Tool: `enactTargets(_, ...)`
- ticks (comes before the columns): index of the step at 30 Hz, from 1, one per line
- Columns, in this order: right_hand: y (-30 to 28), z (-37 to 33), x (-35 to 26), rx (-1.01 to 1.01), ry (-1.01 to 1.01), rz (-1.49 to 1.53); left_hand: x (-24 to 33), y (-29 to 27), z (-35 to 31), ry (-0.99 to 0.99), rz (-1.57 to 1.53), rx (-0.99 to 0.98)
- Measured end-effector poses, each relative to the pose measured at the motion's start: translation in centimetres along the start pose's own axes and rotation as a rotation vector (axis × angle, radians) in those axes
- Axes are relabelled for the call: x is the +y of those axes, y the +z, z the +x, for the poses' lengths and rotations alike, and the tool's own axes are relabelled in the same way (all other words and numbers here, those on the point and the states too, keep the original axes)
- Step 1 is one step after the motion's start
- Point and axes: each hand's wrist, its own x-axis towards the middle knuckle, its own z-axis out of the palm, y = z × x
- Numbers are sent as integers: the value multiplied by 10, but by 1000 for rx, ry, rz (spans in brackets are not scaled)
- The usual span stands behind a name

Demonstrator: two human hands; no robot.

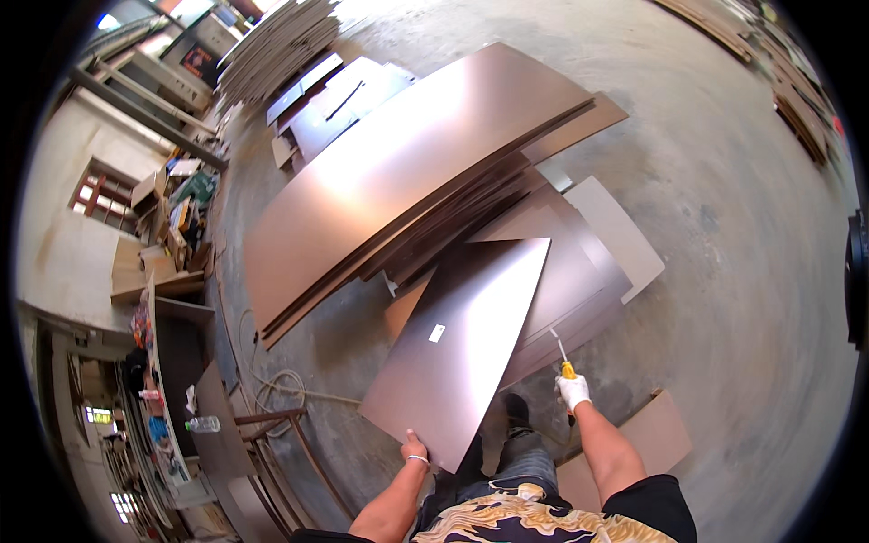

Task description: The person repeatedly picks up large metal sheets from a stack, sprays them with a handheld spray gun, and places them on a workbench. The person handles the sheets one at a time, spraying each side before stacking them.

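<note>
My bare left hand [414, 447] grips the near left edge of a glossy brown panel [462, 335], with the thumb on its top face. The panel is tilted and reaches away from me over the other boards; a small white label [436, 333] sits on its face. In a white glove, my right hand [572, 390] is closed round a yellow-handled tool [568, 367] with a thin, pale shaft pointing away from me. Its exact kind is too small to tell. The shaft's tip is near a stack of brown panels [584, 262] on the floor, to the right of the held panel.
Beyond lies a pile of large brown sheets [398, 154]. A pale board [615, 237] lies to its right, and a tan board [634, 448] lies near my right leg. At left are a coiled hose [281, 385], a metal frame [303, 443] and a cluttered bench [186, 362].
</note>
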Motion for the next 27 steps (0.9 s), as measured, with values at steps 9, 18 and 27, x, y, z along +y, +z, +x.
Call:
enactTargets(9, 109, 39, -78, -271, 153, 103, -74, -26, -32, -51, 90, 224)
enactTargets(18, 208, 93, -84, -169, -92, 100, -86, -40, -77, -137, 63, 300)
enactTargets(27, 246, 21, -72, -416, -94, 140, -101, -86, -60, -621, -387, 455)
